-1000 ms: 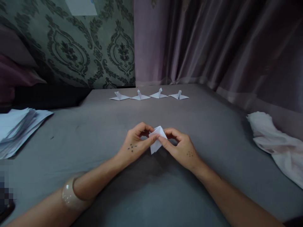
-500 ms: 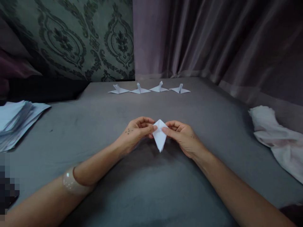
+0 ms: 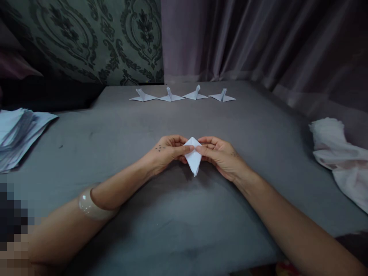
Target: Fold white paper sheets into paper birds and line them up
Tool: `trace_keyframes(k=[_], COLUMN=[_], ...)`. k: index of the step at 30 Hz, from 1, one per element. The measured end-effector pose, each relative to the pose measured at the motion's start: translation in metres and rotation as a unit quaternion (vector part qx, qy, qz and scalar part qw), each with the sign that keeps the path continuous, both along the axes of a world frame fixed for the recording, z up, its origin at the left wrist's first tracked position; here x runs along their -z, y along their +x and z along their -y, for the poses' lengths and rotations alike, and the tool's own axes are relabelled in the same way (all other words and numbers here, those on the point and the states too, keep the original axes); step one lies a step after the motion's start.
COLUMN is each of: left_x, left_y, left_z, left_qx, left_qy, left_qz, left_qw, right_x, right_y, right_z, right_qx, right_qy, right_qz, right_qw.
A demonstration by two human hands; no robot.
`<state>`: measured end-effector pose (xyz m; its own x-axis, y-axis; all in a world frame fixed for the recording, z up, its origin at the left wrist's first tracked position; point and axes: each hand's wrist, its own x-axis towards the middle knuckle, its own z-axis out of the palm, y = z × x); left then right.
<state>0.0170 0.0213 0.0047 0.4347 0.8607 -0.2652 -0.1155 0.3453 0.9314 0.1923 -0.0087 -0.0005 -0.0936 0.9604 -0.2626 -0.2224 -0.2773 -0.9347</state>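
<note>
A folded white paper, kite-shaped with a narrow point toward me, is held between both hands above the grey cloth surface. My left hand pinches its left side, thumb flat on the front and fingers curled behind. On the other side my right hand grips the paper's right edge in the same way. The two thumb tips nearly meet at the middle of the paper. Parts of the fingers behind the paper are hidden.
Several folded white paper birds stand in a row at the far edge of the grey surface. A stack of paper sheets lies at left. Crumpled white cloth or plastic lies at right, near the curtain.
The thumbs have slid closer together over the middle of the folded paper. The view has tipped slightly downward, so things appear higher in the picture.
</note>
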Motion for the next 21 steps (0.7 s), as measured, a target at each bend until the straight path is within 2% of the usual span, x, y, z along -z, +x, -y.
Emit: trace_keyframes(k=[10,16,21], left_x=[0.0,-0.003,-0.01], left_y=[-0.001,-0.001,-0.004], left_z=[-0.001,0.002,0.001], left_qx=[-0.011,-0.003,-0.006], left_qy=[-0.024,0.016,-0.056], left_qz=[-0.005,0.038,0.092], left_qw=[1.0,0.999,0.994], right_x=[-0.001,0.0,-0.005], right_y=[0.0,0.003,0.006], right_z=[-0.001,0.0,0.001], right_qx=[0.011,0.01,-0.037], right_qy=[-0.033,-0.013,0.018], right_qz=[-0.024,-0.039,-0.035], right_qw=[0.999,0.999,0.999])
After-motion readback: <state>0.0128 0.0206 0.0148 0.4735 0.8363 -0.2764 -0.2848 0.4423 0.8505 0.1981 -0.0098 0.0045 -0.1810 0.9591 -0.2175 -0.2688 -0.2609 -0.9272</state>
